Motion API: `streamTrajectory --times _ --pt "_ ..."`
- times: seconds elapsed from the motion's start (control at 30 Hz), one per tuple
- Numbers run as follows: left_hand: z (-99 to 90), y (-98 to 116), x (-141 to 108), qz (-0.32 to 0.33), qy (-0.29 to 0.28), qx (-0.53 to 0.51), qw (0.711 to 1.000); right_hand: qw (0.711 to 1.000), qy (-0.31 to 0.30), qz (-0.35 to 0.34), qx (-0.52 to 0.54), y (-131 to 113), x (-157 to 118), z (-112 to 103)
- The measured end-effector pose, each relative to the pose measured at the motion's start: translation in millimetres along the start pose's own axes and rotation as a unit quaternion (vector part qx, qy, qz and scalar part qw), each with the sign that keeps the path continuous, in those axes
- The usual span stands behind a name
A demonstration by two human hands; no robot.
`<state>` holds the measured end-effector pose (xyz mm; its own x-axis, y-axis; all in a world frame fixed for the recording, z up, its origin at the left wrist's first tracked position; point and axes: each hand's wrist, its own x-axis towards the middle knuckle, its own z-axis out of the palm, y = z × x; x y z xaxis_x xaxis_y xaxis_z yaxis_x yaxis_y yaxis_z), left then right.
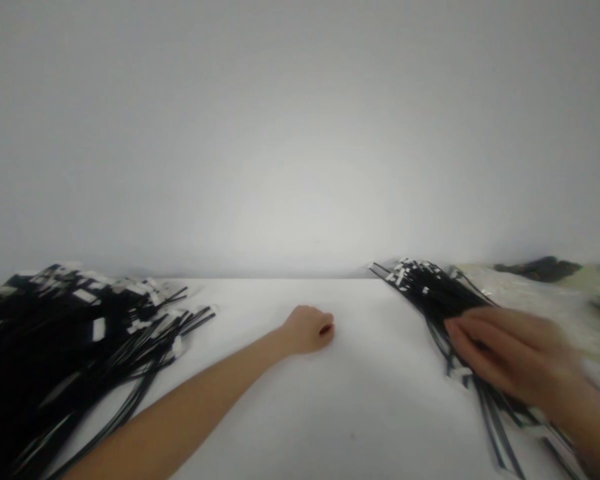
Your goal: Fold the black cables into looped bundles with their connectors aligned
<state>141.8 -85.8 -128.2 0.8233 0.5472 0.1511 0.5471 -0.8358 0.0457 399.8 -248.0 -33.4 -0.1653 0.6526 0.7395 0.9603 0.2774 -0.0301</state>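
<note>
My left hand (307, 331) rests on the white table as a loose fist, with a small dark hollow at the curled fingers. Nothing shows in it. At the right, my right hand (515, 353) is over a bundle of thin black cables (425, 283) with white tags or connectors at their ends. Motion blurs this hand; its thumb and fingers point left with their tips close together. Whether it touches or holds a cable I cannot tell. Beyond my left forearm, a large heap of similar black cables (45, 347) with white ends covers the left side.
A pale wall (300, 133) rises behind the white table (370, 413). Clear plastic bags (525, 293) lie at the far right, with a dark item (545, 269) on or in them. Several loose cable ends (497, 427) hang toward the near right.
</note>
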Motion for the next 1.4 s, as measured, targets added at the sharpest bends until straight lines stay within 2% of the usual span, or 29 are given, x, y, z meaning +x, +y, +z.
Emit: streamTrajectory --times 0.03,0.07,0.13,0.2,0.27,0.33,0.4,0.5,0.63,0.87,1.0,1.13,1.2,1.3,1.4 --pt "-0.2 0.2 0.0 -0.002 -0.001 -0.004 1.0 0.999 -0.037 0.003 -0.029 17.0 10.7 9.7" --pt "-0.4 0.3 -0.1 -0.002 -0.001 -0.008 1.0 0.994 -0.066 0.046 -0.073 35.9 18.9 19.7" --pt "-0.5 0.5 -0.3 -0.002 -0.001 -0.015 1.0 0.973 -0.169 0.135 -0.08 76.1 25.9 40.2" --pt "-0.1 0.5 -0.5 -0.001 -0.001 -0.019 1.0 0.949 -0.247 0.189 -0.057 112.8 21.5 59.7" --pt "0.4 0.4 -0.5 0.001 0.004 -0.018 1.0 0.928 -0.303 0.21 -0.042 139.3 11.0 76.3" --pt "0.9 0.3 -0.3 0.006 0.011 -0.016 1.0 0.922 -0.321 0.209 -0.048 153.3 1.3 88.1" --pt "1.0 0.2 -0.2 0.009 0.014 -0.017 1.0 0.924 -0.317 0.206 -0.064 157.4 -3.7 94.1" --pt "0.6 0.3 -0.1 0.006 0.008 -0.023 1.0 0.926 -0.316 0.197 -0.066 155.6 -2.8 93.1" --pt "0.3 1.1 0.1 0.0 0.004 -0.024 1.0 0.926 -0.32 0.19 -0.065 153.1 2.5 81.0" --pt "1.5 1.2 0.5 -0.004 0.009 -0.001 1.0 0.942 -0.259 0.181 -0.109 133.0 11.1 47.2" --pt "1.5 0.7 0.4 0.004 0.012 0.005 1.0 0.949 -0.178 0.236 -0.106 112.1 21.8 25.1" --pt "1.7 -0.2 0.3 0.009 0.02 0.01 1.0 0.954 -0.057 0.291 -0.045 87.1 38.1 3.6" --pt "2.7 -0.5 0.3 0.009 0.025 0.007 1.0 0.957 -0.001 0.287 -0.037 70.9 48.7 -6.5" --pt "5.9 -0.9 0.0 0.008 0.028 -0.003 1.0 0.967 0.093 0.235 -0.039 43.5 65.2 -18.5" --pt "9.5 -2.4 0.6 0.004 0.034 -0.041 0.999 0.968 0.137 0.209 0.004 17.7 79.1 -23.9"
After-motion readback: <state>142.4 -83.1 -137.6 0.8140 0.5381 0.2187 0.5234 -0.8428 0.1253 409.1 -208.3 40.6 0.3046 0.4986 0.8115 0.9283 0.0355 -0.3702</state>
